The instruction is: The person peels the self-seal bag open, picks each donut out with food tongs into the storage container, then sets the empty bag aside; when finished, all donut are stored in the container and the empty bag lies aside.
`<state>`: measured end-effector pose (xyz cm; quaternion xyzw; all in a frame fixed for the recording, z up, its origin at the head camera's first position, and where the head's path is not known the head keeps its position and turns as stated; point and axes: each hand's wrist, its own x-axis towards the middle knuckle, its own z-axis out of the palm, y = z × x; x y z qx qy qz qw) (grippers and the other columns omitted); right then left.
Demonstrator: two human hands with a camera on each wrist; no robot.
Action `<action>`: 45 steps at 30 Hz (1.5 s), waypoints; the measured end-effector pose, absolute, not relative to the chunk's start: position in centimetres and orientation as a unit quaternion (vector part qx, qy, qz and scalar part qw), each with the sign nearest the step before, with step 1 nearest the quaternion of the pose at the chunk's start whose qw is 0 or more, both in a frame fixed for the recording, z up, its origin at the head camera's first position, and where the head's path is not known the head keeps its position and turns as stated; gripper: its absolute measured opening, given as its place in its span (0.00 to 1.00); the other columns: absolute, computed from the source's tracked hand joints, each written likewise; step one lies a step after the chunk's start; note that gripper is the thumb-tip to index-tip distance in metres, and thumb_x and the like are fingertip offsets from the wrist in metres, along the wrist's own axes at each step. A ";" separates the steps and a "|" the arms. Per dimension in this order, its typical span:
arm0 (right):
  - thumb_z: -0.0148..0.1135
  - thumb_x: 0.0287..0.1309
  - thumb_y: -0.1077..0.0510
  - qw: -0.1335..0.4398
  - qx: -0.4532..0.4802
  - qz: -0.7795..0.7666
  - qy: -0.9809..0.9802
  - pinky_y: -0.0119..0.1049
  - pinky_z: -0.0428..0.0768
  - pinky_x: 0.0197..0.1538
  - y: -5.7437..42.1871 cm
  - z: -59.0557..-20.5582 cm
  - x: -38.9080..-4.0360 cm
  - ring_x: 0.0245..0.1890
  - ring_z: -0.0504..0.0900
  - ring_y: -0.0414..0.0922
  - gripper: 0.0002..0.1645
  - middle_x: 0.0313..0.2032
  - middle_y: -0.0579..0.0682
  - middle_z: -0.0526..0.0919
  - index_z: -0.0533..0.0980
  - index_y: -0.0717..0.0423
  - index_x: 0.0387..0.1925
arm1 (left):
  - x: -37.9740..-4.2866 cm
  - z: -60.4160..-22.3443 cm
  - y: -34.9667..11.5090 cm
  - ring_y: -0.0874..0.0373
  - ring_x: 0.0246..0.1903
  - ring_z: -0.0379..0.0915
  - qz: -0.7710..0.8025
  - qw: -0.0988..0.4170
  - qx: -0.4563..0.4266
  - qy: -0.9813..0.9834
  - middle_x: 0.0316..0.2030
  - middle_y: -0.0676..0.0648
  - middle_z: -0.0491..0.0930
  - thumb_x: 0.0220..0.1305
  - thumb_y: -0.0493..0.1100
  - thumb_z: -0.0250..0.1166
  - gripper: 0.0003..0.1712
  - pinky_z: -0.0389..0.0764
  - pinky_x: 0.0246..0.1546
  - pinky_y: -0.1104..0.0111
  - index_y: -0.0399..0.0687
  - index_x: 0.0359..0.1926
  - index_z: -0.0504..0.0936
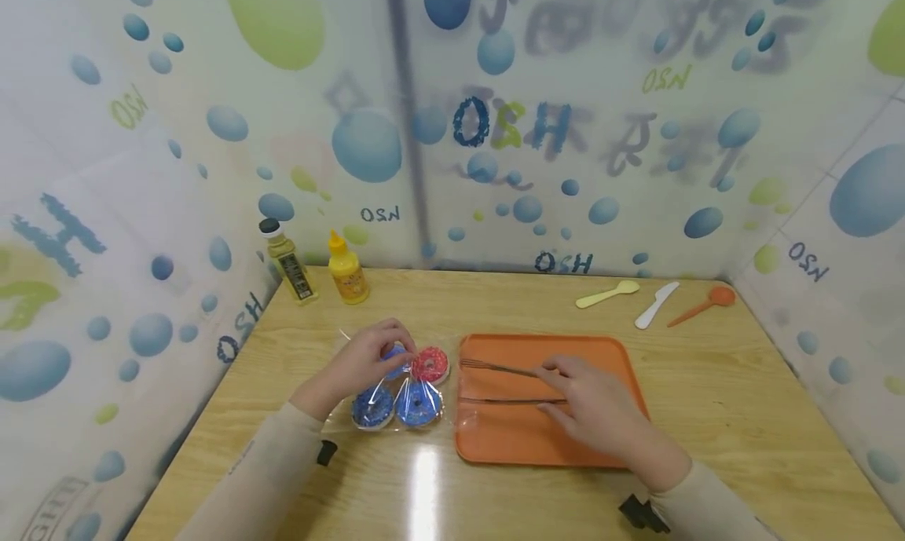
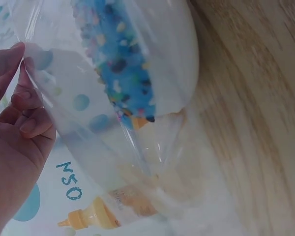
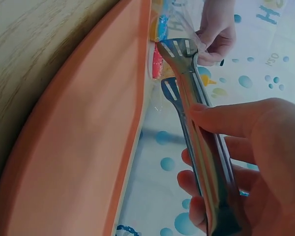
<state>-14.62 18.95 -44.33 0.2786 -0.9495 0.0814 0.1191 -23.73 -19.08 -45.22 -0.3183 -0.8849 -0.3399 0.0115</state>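
Observation:
My left hand (image 1: 368, 360) pinches the edge of a clear plastic bag (image 2: 152, 152) between thumb and fingers. Inside the bag lie several frosted donuts: a pink-red one (image 1: 440, 356), and blue ones with sprinkles, such as the front right blue donut (image 1: 417, 417). The left wrist view shows one blue donut (image 2: 123, 64) edge-on through the plastic. My right hand (image 1: 601, 407) grips a pair of metal tongs (image 3: 187, 78) with slotted ends. Both tong arms stand apart, pointing left toward the bag, above an orange tray (image 1: 537, 439).
At the back left stand an oil bottle (image 1: 293, 270) with a dark cap and a yellow squeeze bottle (image 1: 349, 278). A pale yellow spoon (image 1: 606, 294), a white knife (image 1: 657, 305) and an orange spoon (image 1: 707, 303) lie at the back right. Patterned walls (image 1: 622, 211) border the wooden table (image 1: 368, 494).

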 end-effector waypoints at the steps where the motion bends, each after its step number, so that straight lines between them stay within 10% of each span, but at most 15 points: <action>1: 0.78 0.56 0.45 0.122 0.282 0.081 -0.948 0.35 0.82 0.32 19.0 -44.4 -14.6 0.46 0.85 0.45 0.31 0.52 0.48 0.82 0.82 0.48 0.60 | -23.7 -45.2 -19.1 0.64 0.25 0.65 -0.341 0.011 -0.319 -0.884 0.36 0.57 0.77 0.70 0.43 0.69 0.02 0.71 0.27 0.71 0.52 0.39 0.86; 45: 0.72 0.63 0.43 0.078 0.251 0.097 -0.960 0.37 0.82 0.36 14.9 -46.5 -18.2 0.42 0.82 0.41 0.28 0.50 0.47 0.82 0.81 0.46 0.61 | -23.9 -45.8 -19.0 0.64 0.27 0.65 -0.347 0.009 -0.324 -0.880 0.38 0.57 0.77 0.72 0.41 0.67 0.02 0.71 0.29 0.72 0.50 0.42 0.85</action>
